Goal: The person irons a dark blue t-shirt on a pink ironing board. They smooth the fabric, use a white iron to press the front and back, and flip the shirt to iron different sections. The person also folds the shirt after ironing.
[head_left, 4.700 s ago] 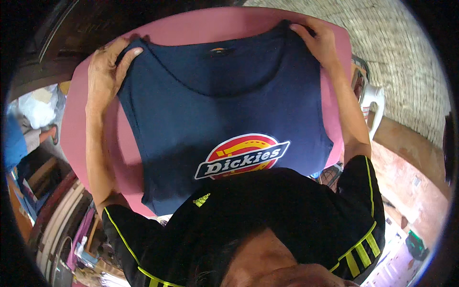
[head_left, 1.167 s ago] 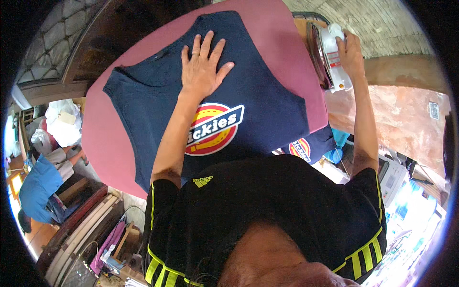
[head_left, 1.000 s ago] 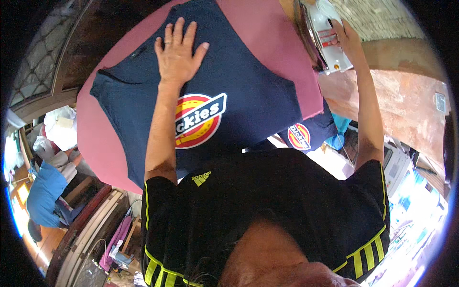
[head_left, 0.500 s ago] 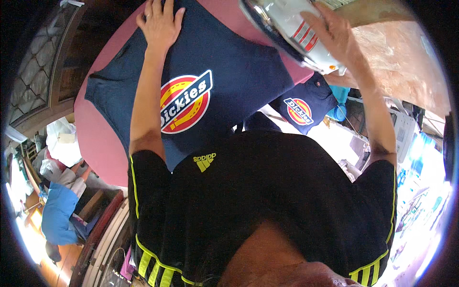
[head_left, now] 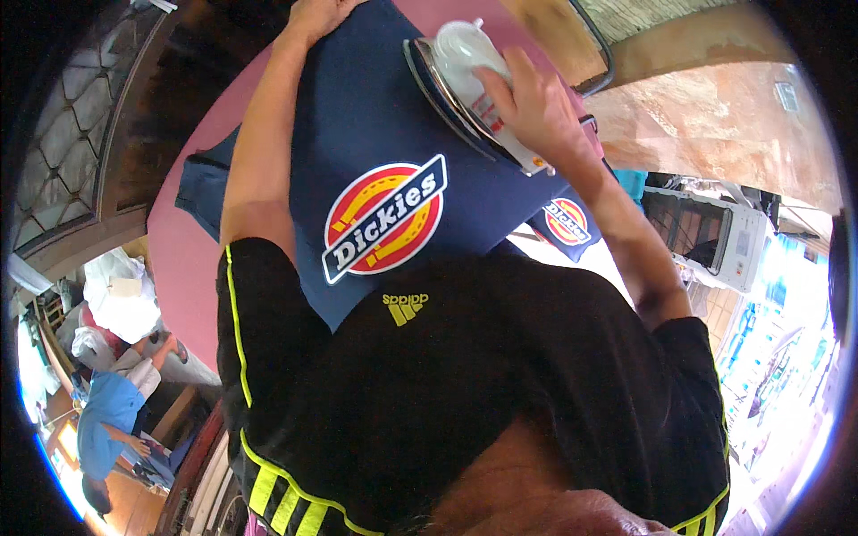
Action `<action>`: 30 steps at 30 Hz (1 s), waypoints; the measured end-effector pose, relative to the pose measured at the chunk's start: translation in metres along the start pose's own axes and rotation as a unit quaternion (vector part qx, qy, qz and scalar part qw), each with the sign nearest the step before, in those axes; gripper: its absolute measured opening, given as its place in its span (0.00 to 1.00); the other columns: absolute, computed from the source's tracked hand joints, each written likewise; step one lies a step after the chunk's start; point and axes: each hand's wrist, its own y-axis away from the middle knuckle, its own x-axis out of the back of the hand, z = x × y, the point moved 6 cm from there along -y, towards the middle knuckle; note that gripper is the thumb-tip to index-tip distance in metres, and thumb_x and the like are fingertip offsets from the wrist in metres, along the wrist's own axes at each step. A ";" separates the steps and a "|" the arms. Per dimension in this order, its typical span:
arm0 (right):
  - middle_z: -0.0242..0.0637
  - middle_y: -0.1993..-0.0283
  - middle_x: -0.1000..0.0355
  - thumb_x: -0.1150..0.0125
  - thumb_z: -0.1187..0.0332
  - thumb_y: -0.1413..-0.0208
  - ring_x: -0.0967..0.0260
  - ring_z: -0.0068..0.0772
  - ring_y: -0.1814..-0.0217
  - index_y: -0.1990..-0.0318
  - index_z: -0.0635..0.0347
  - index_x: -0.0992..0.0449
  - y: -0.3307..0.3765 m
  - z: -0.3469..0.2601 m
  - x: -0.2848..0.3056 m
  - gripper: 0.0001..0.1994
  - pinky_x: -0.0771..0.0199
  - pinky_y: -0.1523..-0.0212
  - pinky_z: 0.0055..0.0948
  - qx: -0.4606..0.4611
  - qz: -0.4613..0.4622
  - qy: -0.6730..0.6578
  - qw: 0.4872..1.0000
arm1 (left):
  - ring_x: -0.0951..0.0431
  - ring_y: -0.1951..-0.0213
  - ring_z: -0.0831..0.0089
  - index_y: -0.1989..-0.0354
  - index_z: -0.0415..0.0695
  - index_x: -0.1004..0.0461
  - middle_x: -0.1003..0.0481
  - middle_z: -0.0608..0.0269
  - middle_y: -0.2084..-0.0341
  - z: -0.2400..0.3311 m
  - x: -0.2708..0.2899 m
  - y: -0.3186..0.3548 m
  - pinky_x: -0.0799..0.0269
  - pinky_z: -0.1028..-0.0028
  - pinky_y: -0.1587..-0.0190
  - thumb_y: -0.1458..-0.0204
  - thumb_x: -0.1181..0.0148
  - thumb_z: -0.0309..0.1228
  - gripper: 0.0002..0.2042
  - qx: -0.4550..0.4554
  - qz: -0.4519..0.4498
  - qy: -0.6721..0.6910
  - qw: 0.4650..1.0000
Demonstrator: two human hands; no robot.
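Note:
A dark navy T-shirt with a large red, yellow and white printed logo lies spread over a pink-covered ironing board. My right hand is wrapped round a white steam iron, whose dark and metal base rests on the shirt, up and right of the logo. At the top edge of the picture my left hand lies at the far part of the shirt. Its thumb side is stretched out, while the other fingers are mostly cut off by the frame.
A second dark garment with a similar logo hangs at the board's right side. A person in blue is at the lower left, near white bags. A white appliance stands at the right, and a latticed window at the left.
The iron in my right hand has come left and nearer, from the board's far right onto the shirt. My left hand has slid farther away, partly out of the frame.

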 end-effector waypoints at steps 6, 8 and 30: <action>0.62 0.65 0.28 0.42 0.59 0.38 0.27 0.58 0.67 0.57 0.68 0.26 -0.078 -0.008 -0.064 0.17 0.28 0.68 0.51 0.251 0.140 0.338 0.896 | 0.22 0.58 0.49 0.64 0.42 0.23 0.22 0.48 0.65 -0.016 0.012 0.030 0.27 0.57 0.56 0.39 0.44 0.40 0.13 -0.017 0.147 0.016 0.989; 0.66 0.62 0.28 0.43 0.58 0.38 0.27 0.63 0.66 0.56 0.70 0.26 -0.118 -0.002 -0.062 0.18 0.27 0.67 0.53 0.158 0.202 0.083 0.963 | 0.23 0.58 0.48 0.64 0.41 0.24 0.23 0.46 0.64 -0.008 0.018 0.048 0.28 0.56 0.55 0.40 0.44 0.37 0.11 0.024 0.183 -0.022 0.983; 0.69 0.65 0.26 0.50 0.55 0.35 0.25 0.68 0.58 0.56 0.78 0.25 -0.206 -0.034 -0.103 0.25 0.26 0.54 0.54 0.073 -0.090 0.072 0.991 | 0.24 0.63 0.45 0.69 0.36 0.24 0.25 0.45 0.70 -0.010 0.023 0.085 0.28 0.57 0.58 0.47 0.43 0.24 0.04 0.123 0.296 0.060 0.945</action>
